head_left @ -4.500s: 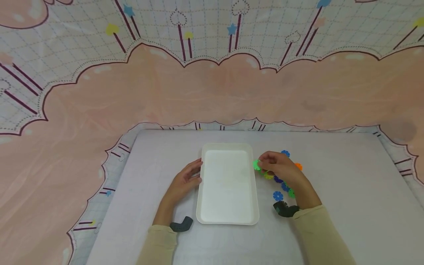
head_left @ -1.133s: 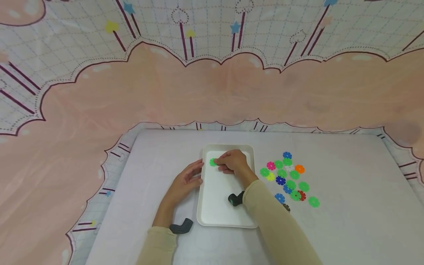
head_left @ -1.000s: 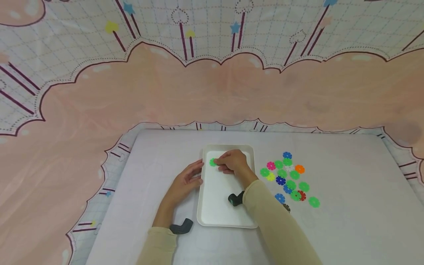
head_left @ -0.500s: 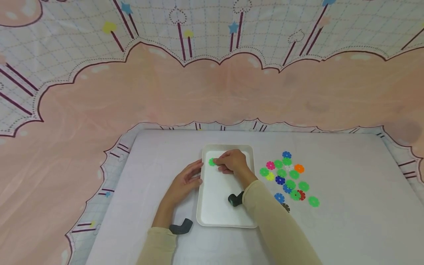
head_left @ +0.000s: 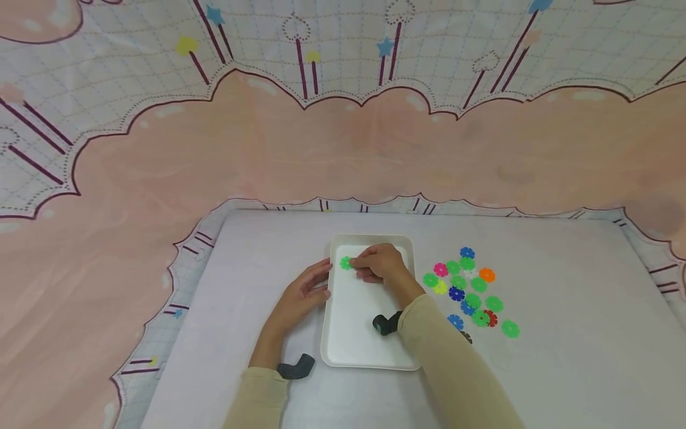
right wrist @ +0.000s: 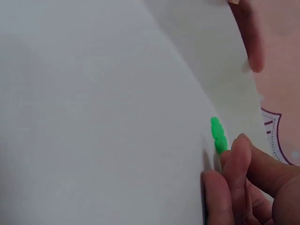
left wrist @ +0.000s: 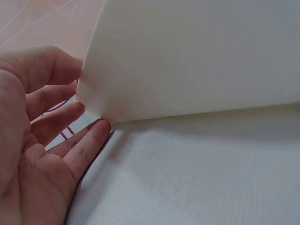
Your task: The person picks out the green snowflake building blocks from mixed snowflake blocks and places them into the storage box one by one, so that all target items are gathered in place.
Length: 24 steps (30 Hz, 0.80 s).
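Note:
In the head view my right hand is over the upper left part of a white rectangular tray. Between its thumb and forefinger it pinches a bright green notched plastic disc, a snowflake-type building piece. The right wrist view shows this green disc nearly edge-on, close to the tray's side wall, partly hidden by the fingertips. My left hand rests its fingertips and thumb against the tray's left outer edge. The left wrist view shows the fingers loosely bent, touching the tray wall.
Right of the tray lies a loose group of notched discs, several green, along with an orange disc, a pink disc and blue ones. My right sleeve partly covers a dark disc. A white cloth covers the table.
Since the earliest frame, my right hand has carried the green disc left from the group to over the tray. Over the last second both hands stay nearly still; the view shifts slightly.

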Tool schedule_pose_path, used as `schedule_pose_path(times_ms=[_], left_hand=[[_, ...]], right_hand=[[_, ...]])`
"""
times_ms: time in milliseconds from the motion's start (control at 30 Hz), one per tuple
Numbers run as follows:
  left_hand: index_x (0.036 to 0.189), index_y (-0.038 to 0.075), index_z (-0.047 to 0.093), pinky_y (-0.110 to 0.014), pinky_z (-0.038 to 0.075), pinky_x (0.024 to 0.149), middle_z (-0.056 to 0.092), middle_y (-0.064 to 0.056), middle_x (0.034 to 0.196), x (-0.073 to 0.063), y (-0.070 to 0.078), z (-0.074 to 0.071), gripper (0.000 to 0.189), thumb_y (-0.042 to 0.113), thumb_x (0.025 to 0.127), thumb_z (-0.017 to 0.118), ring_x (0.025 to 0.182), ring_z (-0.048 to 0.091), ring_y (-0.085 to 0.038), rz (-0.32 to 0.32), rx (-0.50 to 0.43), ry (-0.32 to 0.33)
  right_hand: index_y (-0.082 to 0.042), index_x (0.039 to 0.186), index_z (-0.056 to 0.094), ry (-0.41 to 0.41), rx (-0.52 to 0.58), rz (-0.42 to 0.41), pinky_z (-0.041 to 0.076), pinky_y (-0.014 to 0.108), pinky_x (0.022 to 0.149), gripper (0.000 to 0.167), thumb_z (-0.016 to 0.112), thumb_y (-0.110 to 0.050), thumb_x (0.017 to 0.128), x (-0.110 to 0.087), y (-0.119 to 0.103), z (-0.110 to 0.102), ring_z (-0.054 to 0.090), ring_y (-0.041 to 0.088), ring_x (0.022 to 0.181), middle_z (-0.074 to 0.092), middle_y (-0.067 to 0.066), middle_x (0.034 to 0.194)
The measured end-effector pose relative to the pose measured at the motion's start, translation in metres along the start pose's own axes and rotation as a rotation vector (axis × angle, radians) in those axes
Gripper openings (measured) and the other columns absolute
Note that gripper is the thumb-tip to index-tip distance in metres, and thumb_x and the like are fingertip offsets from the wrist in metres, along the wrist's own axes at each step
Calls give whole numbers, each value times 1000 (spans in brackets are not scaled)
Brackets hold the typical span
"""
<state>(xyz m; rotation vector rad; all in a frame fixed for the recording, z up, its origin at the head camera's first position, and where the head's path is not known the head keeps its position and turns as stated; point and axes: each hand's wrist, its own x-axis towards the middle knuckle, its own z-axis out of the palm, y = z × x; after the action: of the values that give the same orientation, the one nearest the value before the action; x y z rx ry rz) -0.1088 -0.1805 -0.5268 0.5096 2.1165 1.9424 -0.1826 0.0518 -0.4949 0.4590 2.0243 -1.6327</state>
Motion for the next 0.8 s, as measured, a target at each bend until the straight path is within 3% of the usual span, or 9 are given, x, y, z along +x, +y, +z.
schedule_pose_path(times_ms=[200,433,533,633,800], left_hand=[[149,-1,47,-33,47,112,37,-12,163,1,1,1,58,1,94,66,147,41,-39,-1,6,8],[149,1,47,-32,48,111,37,-11,164,-2,3,1,58,2,94,66,147,41,-38,-32,13,15],[149,1,48,-32,49,110,38,-12,163,-2,3,2,58,3,94,67,147,42,-39,-28,19,19],[149,1,48,-31,49,110,38,-12,163,-2,3,2,58,3,94,68,146,43,-39,-20,21,20],[148,-2,48,-25,48,109,37,-15,163,-2,3,2,57,1,94,67,145,43,-42,8,12,15]], right_hand=[[-7,101,72,-63,26,-8,62,27,63,23,83,-21,86,-7,-7,-8,70,12,66,74,5,81],[-14,104,73,-73,-144,-108,59,23,71,25,79,-34,89,-32,-20,-22,68,20,84,74,8,100],[-15,108,72,-74,-170,-137,59,27,79,28,78,-36,90,-45,-25,-34,68,25,93,74,12,110],[-14,110,71,-78,-169,-173,56,30,81,30,78,-36,91,-55,-26,-49,67,26,92,73,15,113],[-11,110,70,-66,-164,-245,50,29,73,30,75,-36,93,-69,-23,-79,61,24,85,71,15,106]])
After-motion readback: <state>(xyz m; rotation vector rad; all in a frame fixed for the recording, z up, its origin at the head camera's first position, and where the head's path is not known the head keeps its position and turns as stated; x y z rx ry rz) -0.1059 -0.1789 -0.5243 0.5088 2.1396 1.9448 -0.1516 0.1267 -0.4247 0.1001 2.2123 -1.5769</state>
